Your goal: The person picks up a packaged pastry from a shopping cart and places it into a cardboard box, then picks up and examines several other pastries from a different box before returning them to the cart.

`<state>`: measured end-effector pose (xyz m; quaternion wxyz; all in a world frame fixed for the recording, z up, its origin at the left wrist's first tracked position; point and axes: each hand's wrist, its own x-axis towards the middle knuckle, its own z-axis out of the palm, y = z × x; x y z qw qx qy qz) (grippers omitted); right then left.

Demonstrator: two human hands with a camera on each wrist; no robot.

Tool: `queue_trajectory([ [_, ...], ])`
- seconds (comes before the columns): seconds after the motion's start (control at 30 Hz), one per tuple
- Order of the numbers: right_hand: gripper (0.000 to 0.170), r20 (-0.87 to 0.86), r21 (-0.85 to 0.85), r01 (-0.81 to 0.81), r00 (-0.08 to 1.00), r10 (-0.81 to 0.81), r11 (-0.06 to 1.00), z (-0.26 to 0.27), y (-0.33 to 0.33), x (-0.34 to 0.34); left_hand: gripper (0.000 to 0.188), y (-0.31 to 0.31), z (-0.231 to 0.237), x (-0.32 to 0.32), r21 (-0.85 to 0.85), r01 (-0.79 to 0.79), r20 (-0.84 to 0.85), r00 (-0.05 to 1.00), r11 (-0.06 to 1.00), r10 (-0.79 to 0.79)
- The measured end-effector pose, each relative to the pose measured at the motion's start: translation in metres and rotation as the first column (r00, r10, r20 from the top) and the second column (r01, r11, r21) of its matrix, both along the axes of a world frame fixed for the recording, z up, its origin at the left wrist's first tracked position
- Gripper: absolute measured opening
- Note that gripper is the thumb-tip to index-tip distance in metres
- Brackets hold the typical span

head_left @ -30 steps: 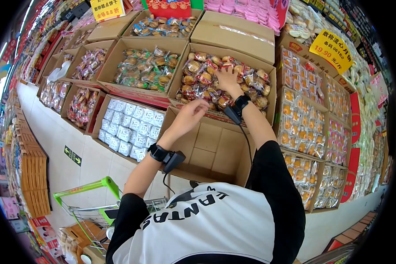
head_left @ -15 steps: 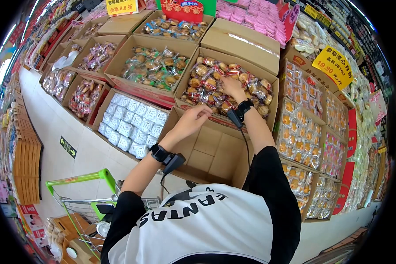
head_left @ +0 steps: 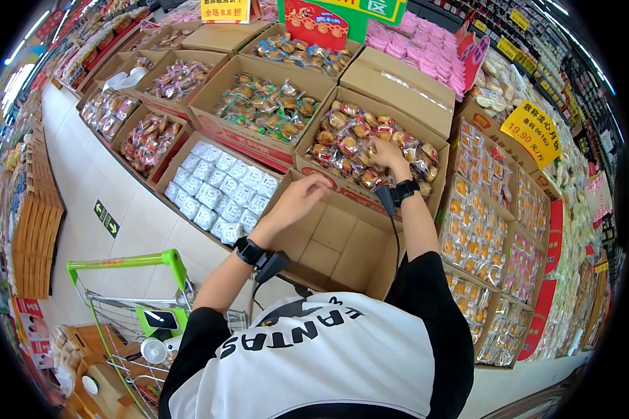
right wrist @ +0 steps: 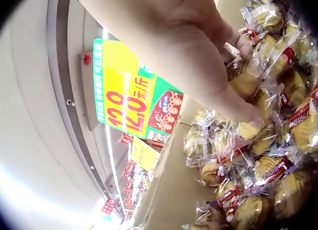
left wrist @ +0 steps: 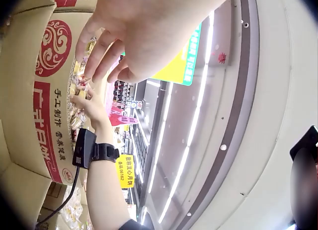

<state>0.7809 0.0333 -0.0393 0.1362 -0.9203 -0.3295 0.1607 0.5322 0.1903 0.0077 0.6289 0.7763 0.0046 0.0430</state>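
My right hand [head_left: 390, 153] reaches down into a cardboard box of individually wrapped mooncakes [head_left: 346, 143]. In the right wrist view its thumb and curled fingers pinch one wrapped mooncake [right wrist: 242, 83] at the top of the pile. Clear wrappers with red labels surround the fingertips. My left hand [head_left: 297, 199] hovers by the near wall of that box with loosely bent fingers and holds nothing. In the left wrist view, red lettering marks the box wall [left wrist: 48, 115] below it. Under my forearms stands an open cardboard box [head_left: 335, 241] whose bare bottom shows.
White packets [head_left: 217, 185] fill a box on the left, with green-wrapped pastries [head_left: 272, 105] behind them. Packs with yellow centres [head_left: 475, 230] line the right side. A green-handled shopping cart [head_left: 126, 261] stands at lower left. Black cables hang from both wrist cameras.
My right hand has drawn back toward me over the mooncakes, its spread fingers now curled in. The left hand stays near the box's wall. The head view has shifted.
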Motion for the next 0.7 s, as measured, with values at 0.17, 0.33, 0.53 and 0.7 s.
queue_trajectory([
  [0.17, 0.059, -0.025, 0.04, -0.034, 0.999, 0.035, 0.999, 0.012, -0.007, -0.006, 0.016, 0.003, 0.0, -0.013, -0.019, -0.034, -0.006, 0.999, 0.999, 0.033],
  [0.33, 0.049, -0.081, 0.406, -0.078, 0.989, 0.121, 0.91, 0.037, -0.019, -0.038, 0.016, 0.006, -0.002, -0.023, -0.023, -0.068, 0.02, 0.997, 0.997, 0.069],
  [0.53, 0.041, -0.59, 0.691, 0.252, 0.738, 0.328, 0.678, 0.079, -0.017, -0.112, 0.029, 0.007, -0.001, -0.036, 0.009, -0.12, 0.029, 0.992, 0.993, 0.12],
  [0.7, 0.036, -0.689, 0.703, 0.332, 0.537, 0.487, 0.629, 0.072, -0.005, -0.153, 0.041, -0.001, 0.013, -0.046, -0.075, -0.182, 0.122, 0.974, 0.98, 0.19],
])
